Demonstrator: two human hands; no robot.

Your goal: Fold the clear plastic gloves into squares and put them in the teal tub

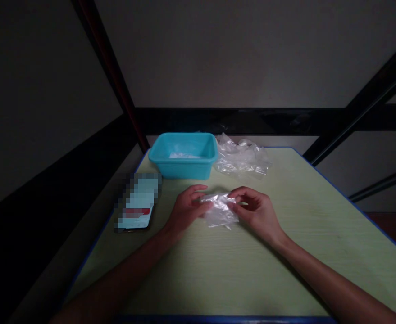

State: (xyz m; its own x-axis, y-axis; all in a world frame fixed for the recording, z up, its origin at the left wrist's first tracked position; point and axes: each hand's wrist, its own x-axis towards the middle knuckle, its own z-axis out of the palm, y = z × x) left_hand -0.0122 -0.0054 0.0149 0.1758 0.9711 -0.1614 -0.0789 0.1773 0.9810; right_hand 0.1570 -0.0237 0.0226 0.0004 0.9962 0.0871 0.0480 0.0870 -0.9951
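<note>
The small plastic bag (220, 212) sits just above the table (238, 279) between the 2 hands, long axis 9 to 3 o'clock. The left hand (187, 208) pinches its 9 o'clock edge and the right hand (256, 210) its 3 o'clock edge, both equally near. A blue tub (184, 169) stands at 11 o'clock.

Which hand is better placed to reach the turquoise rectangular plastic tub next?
Left, probably. The left hand sits directly in front of the turquoise rectangular plastic tub, while the right hand is off to its side. Both pinch the small clear plastic bag.
</note>
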